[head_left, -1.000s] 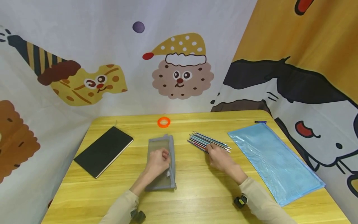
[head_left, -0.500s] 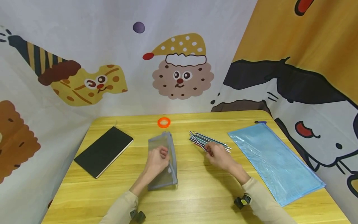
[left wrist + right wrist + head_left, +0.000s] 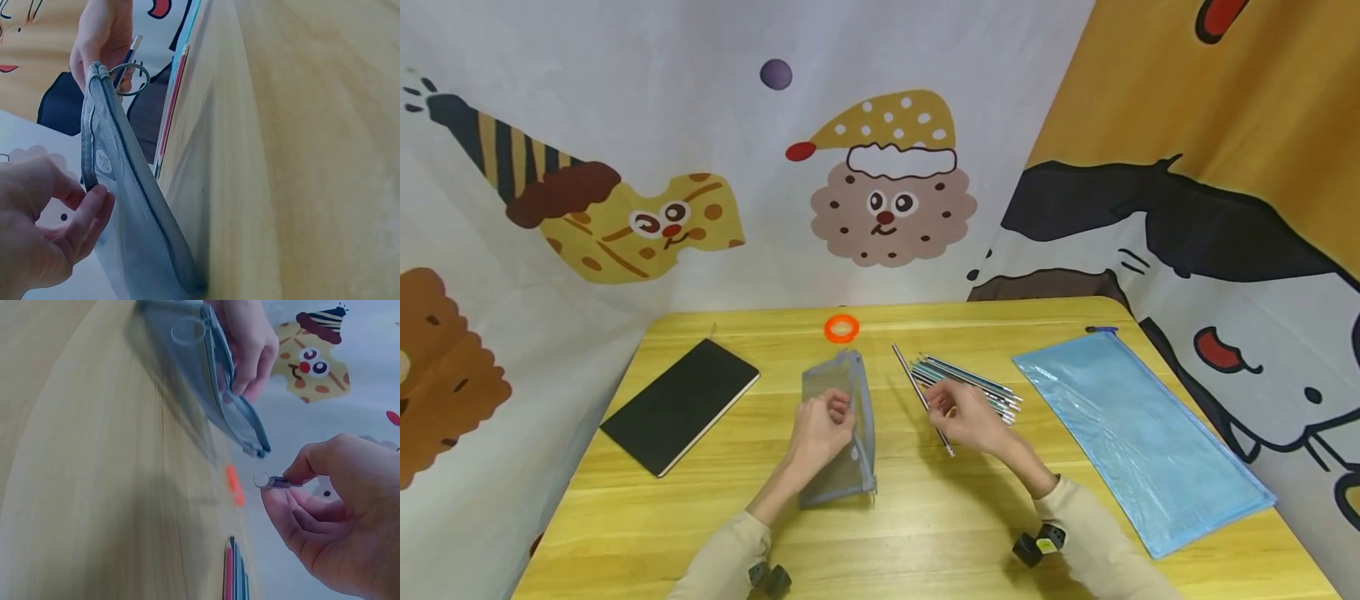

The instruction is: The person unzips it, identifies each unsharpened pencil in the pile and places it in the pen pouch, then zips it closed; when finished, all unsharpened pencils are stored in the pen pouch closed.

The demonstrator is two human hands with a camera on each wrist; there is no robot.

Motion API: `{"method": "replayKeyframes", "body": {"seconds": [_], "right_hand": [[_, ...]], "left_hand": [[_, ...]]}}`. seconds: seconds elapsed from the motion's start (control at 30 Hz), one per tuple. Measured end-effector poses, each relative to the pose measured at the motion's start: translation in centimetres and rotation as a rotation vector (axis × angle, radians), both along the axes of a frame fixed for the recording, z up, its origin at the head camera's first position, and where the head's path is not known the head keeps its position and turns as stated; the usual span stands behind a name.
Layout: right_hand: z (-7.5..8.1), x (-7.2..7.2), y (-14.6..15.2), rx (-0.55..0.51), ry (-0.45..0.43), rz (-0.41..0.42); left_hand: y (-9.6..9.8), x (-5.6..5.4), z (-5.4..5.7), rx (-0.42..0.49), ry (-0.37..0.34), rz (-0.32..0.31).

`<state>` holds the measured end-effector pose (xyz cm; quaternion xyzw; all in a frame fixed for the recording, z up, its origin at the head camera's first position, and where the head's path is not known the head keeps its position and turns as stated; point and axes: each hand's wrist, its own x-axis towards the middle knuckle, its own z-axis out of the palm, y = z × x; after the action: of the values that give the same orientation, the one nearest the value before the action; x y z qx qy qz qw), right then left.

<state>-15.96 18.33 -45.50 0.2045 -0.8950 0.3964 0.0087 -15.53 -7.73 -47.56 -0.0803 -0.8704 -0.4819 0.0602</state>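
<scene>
A grey mesh zipper pouch (image 3: pixel 867 417) stands on its side near the middle of the table, its zipper slit parted in the right wrist view. My left hand (image 3: pixel 822 427) pinches one zipper edge between thumb and fingertips, as the left wrist view also shows. To the right, my right hand (image 3: pixel 972 417) pinches one dark pencil (image 3: pixel 905 367) with thumb and fingers. The pencil's blunt end (image 3: pixel 262 480) faces the right wrist camera. Behind that hand lies a bundle of several pencils (image 3: pixel 967 374), partly covered by the hand.
A black notebook (image 3: pixel 681 408) lies at the left. An orange tape ring (image 3: pixel 842 328) is at the back of the wooden table (image 3: pixel 917 533). At the right lies a light blue zipper bag (image 3: pixel 1138 433). A printed cloth (image 3: pixel 737 108) hangs behind.
My right hand has picked one pencil off the bundle and carried it left toward the pouch. My left hand has raised the pouch's zipper edge, tilting it up from lying flat.
</scene>
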Motion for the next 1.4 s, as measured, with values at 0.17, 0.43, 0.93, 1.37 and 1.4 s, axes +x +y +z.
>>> {"method": "replayKeyframes", "body": {"seconds": [0.17, 0.43, 0.93, 1.37, 1.4], "right_hand": [[0.2, 0.1, -1.3, -0.041, -0.042, 0.033], [-0.3, 0.1, -3.3, -0.119, -0.088, 0.057], [-0.5, 0.1, -6.6, -0.125, -0.118, 0.001], [-0.7, 0.6, -8.7, -0.114, -0.129, -0.028], [-0.7, 0.7, -8.8, -0.109, -0.127, -0.035]], "left_hand": [[0.0, 0.0, 0.2, -0.006, 0.009, 0.010], [0.2, 0.2, 0.2, 0.014, 0.002, 0.007], [0.6, 0.6, 0.2, 0.064, 0.005, -0.002], [-0.1, 0.8, -0.4, 0.183, -0.093, -0.050], [-0.1, 0.8, -0.5, 0.188, -0.098, -0.055]]}}
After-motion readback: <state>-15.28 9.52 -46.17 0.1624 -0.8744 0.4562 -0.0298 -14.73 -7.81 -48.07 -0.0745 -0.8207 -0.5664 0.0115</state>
